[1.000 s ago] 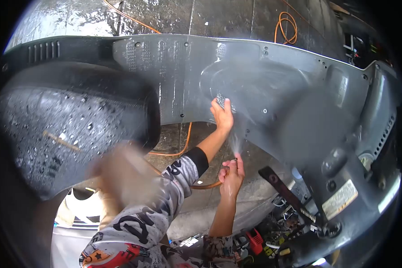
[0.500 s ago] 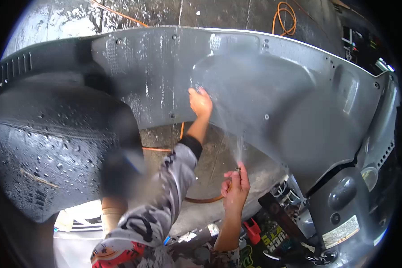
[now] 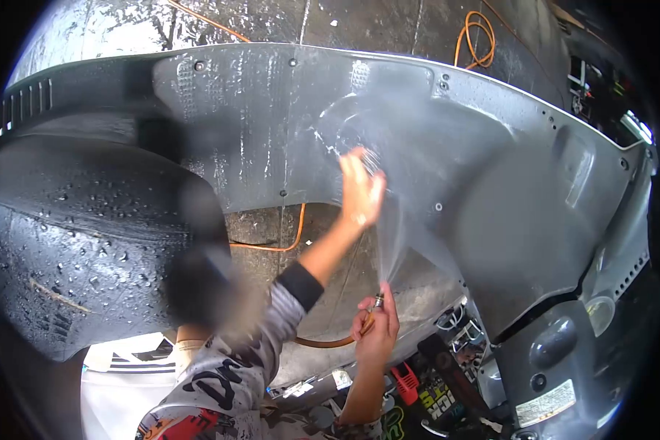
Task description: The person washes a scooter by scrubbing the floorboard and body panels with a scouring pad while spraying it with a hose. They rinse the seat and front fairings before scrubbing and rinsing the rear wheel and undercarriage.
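A big grey plastic vehicle body panel (image 3: 491, 191) fills most of the scene. It stands up on its edge over the wet concrete floor (image 3: 359, 22), and I'd say that is why the water streaks straight down its face instead of pooling. To its left bulges a black moulded part (image 3: 73, 242), beaded all over with drops. An orange cable coil (image 3: 475, 33) lies on the floor beyond the panel's top edge, well apart from the hands. Tools and bits are jumbled low on the right (image 3: 433, 381).

The left arm, in a patterned sleeve with a black cuff, reaches up and away, nearly straight at the elbow. The left hand (image 3: 361, 191) is laid against the shallow round hollow of the panel, fingers close together over a mesh scouring pad (image 3: 372, 158) held flat to the plastic. The hand is blurred, so how far the fingers curl round the pad is unclear.

Lower and nearer, the right hand (image 3: 378, 334) is bent up at the wrist and closed round the end of a brownish hose (image 3: 323, 342). Its fingertips pinch at the metal nozzle (image 3: 378, 301), which I judge is what fans the water spray (image 3: 392, 242). The spray angles upward and meets the panel just beside the pad, wetting the plastic right around it.
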{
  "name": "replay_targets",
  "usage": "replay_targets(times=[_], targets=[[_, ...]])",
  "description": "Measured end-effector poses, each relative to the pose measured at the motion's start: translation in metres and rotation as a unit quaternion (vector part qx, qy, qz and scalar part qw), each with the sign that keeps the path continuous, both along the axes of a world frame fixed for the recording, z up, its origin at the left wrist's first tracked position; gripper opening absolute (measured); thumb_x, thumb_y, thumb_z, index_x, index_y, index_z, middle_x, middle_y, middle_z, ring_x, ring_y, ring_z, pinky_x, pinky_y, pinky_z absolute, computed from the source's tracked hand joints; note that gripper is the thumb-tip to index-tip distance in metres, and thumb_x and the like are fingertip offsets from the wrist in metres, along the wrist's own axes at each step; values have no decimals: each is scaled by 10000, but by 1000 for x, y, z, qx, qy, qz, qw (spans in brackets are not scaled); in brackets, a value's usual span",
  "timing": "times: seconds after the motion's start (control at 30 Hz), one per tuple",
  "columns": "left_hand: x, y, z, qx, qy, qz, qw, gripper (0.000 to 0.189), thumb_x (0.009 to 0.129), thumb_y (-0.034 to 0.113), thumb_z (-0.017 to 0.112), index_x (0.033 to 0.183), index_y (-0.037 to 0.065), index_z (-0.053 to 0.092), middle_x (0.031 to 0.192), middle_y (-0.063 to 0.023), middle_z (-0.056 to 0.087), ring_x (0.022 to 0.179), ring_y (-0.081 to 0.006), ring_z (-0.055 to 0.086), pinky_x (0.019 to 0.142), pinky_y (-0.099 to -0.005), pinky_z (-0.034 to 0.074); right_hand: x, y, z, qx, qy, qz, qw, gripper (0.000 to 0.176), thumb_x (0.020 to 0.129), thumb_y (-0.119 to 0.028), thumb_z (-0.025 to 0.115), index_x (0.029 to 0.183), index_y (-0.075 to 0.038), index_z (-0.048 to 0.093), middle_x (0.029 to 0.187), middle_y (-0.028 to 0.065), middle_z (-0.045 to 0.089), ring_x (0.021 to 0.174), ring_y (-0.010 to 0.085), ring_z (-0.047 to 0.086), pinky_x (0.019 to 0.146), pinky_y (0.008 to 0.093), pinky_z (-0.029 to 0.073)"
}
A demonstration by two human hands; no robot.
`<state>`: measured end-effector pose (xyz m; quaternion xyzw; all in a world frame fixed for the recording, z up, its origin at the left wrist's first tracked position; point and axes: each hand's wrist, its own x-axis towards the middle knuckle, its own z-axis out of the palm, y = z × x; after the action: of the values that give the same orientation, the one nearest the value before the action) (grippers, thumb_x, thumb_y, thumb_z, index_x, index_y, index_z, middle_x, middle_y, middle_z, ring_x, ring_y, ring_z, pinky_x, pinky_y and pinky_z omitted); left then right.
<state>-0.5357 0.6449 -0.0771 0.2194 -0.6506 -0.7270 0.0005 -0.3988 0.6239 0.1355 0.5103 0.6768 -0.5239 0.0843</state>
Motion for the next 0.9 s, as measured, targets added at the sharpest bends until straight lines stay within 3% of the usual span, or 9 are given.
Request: replay_targets(times=[0.1,0.27,0.4,0.47,0.53,0.6,0.73,0.8,0.9], targets=[[9,10,27,-17,4,41,999,366,871,152,503,1143,-72,403,1061,-278,391,1001,-422,436,919,-462,365,-1,-4,5,2,-1,-5,1000,525,869,-62,343,1392,-30,373,897,88,528,444,92,417,363,219,282],[-37,-8,-86,-107,-171,75,977,173,887,137,513,925,-3,418,900,-208,451,860,-406,492,748,-479,401,6,5,13,27,-9,-24,999,529,874,-60,337,1401,-10,344,884,94,530,449,94,425,366,221,296],[-3,10,-26,-103,-45,69,991,170,838,95,552,906,-6,434,893,-224,457,822,-432,508,706,-475,411,14,5,6,18,21,-21,999,537,874,-53,328,1409,-7,323,878,102,539,451,90,424,363,218,304],[8,15,-8,-27,-70,68,995,177,817,82,569,911,-6,448,888,-229,460,833,-435,504,710,-475,414,14,2,5,14,11,-13,1000,537,874,-49,323,1409,-2,321,882,111,541,452,93,429,359,220,310],[-2,9,-33,-83,-50,83,992,173,835,102,560,930,-7,465,888,-225,480,812,-446,500,691,-471,421,5,-3,10,16,3,12,1000,539,873,-47,320,1410,-2,318,882,114,541,450,96,431,357,222,311],[-18,-5,-76,-106,-181,54,976,167,854,126,545,928,-6,475,905,-215,499,800,-445,510,685,-472,430,6,-7,12,13,-6,38,999,541,872,-45,318,1411,-1,315,882,118,542,447,98,432,356,224,313],[11,8,-44,12,-127,57,990,345,884,201,497,1154,-7,446,997,-234,490,986,-413,505,876,-449,405,11,-1,5,19,-15,17,1000,550,865,-30,315,1414,-2,309,882,128,541,436,104,430,356,223,316],[24,6,-12,121,-160,-27,979,458,899,194,461,1274,-34,332,1187,-224,410,1160,-368,411,1034,-415,289,14,2,5,14,-16,-15,1000,552,863,-26,315,1414,-2,309,881,132,542,434,105,429,356,222,319],[35,18,-14,41,-70,7,997,445,900,192,497,1253,-41,359,1163,-220,436,1129,-364,432,1033,-412,299,17,7,4,13,-42,-40,998,537,875,-34,318,1412,-3,312,881,139,544,439,104,433,359,217,326]])
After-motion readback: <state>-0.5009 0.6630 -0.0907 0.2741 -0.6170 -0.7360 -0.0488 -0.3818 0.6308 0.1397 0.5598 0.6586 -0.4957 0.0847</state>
